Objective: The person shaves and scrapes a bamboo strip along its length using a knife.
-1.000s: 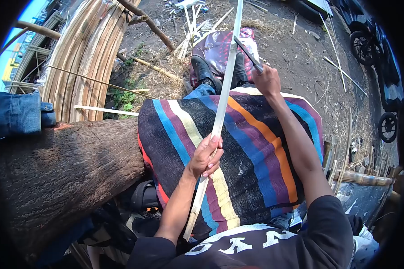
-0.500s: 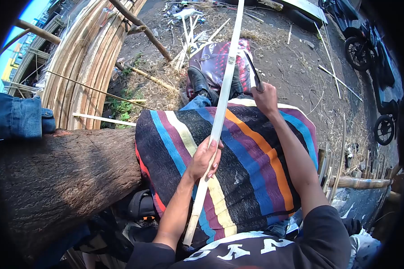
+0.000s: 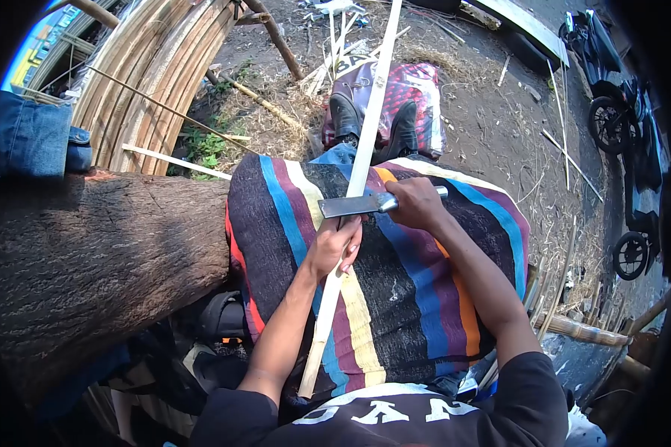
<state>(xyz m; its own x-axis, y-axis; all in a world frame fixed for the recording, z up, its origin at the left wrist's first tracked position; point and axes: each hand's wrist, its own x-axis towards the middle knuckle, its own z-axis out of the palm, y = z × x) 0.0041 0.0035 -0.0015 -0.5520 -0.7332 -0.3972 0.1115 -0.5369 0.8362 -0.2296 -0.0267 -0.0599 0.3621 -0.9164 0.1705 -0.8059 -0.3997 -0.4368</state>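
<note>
A long pale strip of split bamboo or wood (image 3: pixel 368 141) runs from the top of the view down across the lap. My left hand (image 3: pixel 335 247) is closed around its lower part. My right hand (image 3: pixel 416 204) grips the handle of a broad-bladed knife (image 3: pixel 349 206). The blade lies across the strip just above my left hand, with its tip pointing left. Whether the edge touches the strip cannot be made out. Beneath both hands, a striped cloth (image 3: pixel 395 298) covers my lap.
A thick log (image 3: pixel 112 261) lies at the left, with a denim-clad leg (image 3: pixel 41 138) over it. Bundled strips (image 3: pixel 156 74) stand upper left. My shoes (image 3: pixel 402 132) rest by a printed sack (image 3: pixel 425 97). Motorbikes (image 3: pixel 611 123) stand at the right.
The knife has come down and left from the strip's far part to just above my left hand, its blade now crosswise. My left hand still holds the strip. The view has shifted slightly.
</note>
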